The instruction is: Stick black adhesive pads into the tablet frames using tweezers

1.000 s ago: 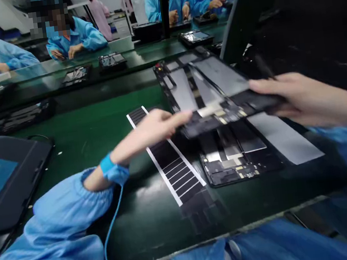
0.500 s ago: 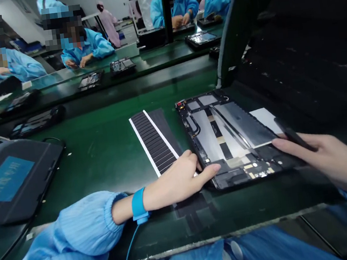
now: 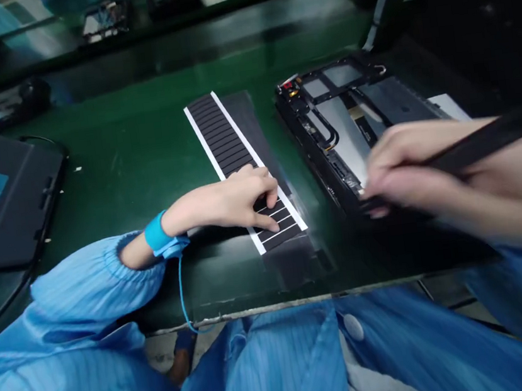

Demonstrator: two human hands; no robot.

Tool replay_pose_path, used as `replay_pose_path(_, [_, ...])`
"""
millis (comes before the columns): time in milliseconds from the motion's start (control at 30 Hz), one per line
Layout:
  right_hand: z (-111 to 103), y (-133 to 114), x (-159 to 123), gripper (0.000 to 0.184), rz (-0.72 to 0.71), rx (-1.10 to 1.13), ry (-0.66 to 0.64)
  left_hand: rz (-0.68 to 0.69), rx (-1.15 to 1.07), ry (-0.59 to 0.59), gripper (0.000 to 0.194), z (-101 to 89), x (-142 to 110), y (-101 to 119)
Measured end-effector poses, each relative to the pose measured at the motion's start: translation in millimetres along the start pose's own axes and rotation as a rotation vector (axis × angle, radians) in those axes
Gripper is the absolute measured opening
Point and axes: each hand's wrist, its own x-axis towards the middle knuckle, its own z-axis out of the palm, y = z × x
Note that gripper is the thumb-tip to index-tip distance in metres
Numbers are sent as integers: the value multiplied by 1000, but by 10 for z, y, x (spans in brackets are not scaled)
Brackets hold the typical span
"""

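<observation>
black tablet frame (image 3: 338, 129) lies near the right hand (image 3: 429, 168), seemingly closed on a tool (image 3: 487, 139); left hand (image 3: 222, 206) open.

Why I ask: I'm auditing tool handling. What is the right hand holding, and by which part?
The right hand pinches a slim black tool between thumb and fingers, toward its lower end; blur hides the exact grip.

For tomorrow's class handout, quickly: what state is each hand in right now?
Left hand: open, fingertips resting on a black-and-white striped strip.
Right hand: closed, pinching a black stick-shaped tool, somewhat blurred.
</observation>
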Motion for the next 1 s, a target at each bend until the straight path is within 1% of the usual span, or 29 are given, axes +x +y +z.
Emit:
replay_pose_path(33, [100,-114,69,21,-153,-24,-122,4,35,-3,28,27,3,-44])
replay_pose_path(67, [190,-188,129,20,-239,-42,-181,7,65,-3,29,51,13,-71])
replay_pose_path(100, [265,-225,174,19,-302,-67,-238,9,86,-7,30,69,29,-82])
replay_pose_path(133, [321,-232,205,20,-325,-88,-267,6,100,-14,31,81,46,-81])
replay_pose_path(233, [384,-169,223,22,-282,-118,-289,-19,128,-3,38,83,87,-42])
replay_pose_path(333, [361,-137,207,17,-303,-112,-299,-21,152,-2,42,67,96,-9])
replay_pose_path(533, [352,-164,206,13,-358,-127,-247,-38,182,-26,46,59,93,-3])
replay_pose_path(700, [355,-142,207,13,-350,-126,-236,-42,185,-10,48,74,102,-12])
replay_pose_path(900, [440,-188,246,12,-352,-109,-203,-42,167,24,48,89,103,-20])
replay_pose_path(1000, [382,-238,252,14,-328,-71,-217,-48,180,32,48,90,90,-18])
